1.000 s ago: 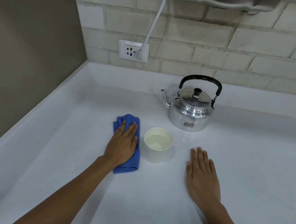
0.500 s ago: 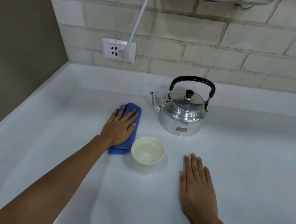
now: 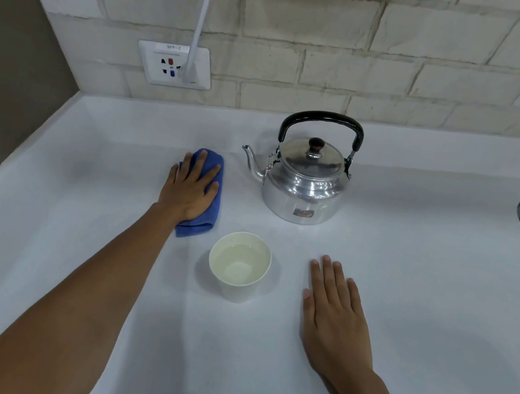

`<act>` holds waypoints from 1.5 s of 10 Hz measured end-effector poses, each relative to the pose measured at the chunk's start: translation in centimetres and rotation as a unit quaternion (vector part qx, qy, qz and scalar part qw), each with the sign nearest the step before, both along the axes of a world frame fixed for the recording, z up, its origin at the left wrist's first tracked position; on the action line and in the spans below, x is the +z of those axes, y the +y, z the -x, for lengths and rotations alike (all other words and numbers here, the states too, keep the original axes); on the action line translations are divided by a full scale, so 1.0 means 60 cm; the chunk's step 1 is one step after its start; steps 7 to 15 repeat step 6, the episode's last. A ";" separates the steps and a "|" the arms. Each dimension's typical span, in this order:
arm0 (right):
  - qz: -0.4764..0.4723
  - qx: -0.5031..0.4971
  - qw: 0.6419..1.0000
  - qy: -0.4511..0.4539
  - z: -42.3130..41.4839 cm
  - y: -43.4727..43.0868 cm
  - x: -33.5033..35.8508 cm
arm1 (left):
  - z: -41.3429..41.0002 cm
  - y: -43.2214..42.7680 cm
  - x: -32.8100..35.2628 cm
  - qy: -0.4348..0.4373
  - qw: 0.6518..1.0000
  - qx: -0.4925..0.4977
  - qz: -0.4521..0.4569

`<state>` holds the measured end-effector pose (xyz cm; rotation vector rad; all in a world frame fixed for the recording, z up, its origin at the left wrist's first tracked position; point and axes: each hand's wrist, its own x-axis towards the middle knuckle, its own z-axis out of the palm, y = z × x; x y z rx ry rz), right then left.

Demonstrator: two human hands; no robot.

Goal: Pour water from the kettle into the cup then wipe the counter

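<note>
Left hand (image 3: 191, 188), cloth (image 3: 207, 203) farther from cup (image 3: 239, 265), seemingly.

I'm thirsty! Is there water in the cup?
Yes. The cup stands upright with clear water partway up inside.

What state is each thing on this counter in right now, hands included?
kettle: upright, lid on, untouched
paper cup: upright, holds water
blue cloth: folded, pressed flat under the left hand
left hand: open, palm down on cloth
right hand: open, flat on counter
wall socket: white cord plugged in
</note>
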<state>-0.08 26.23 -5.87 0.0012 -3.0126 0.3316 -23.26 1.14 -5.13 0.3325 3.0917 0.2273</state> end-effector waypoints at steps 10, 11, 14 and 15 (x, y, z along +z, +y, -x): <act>0.078 -0.001 0.996 -0.031 0.010 0.014 0.007 | -0.031 -0.021 0.079 0.047 0.994 0.005 -0.094; 0.078 -0.001 0.996 -0.031 0.010 0.014 0.007 | -0.031 -0.021 0.079 0.047 0.994 0.005 -0.094; 0.078 -0.001 0.996 -0.031 0.010 0.014 0.007 | -0.031 -0.021 0.079 0.047 0.994 0.005 -0.094; 0.078 -0.001 0.996 -0.031 0.010 0.014 0.007 | -0.031 -0.021 0.079 0.047 0.994 0.005 -0.094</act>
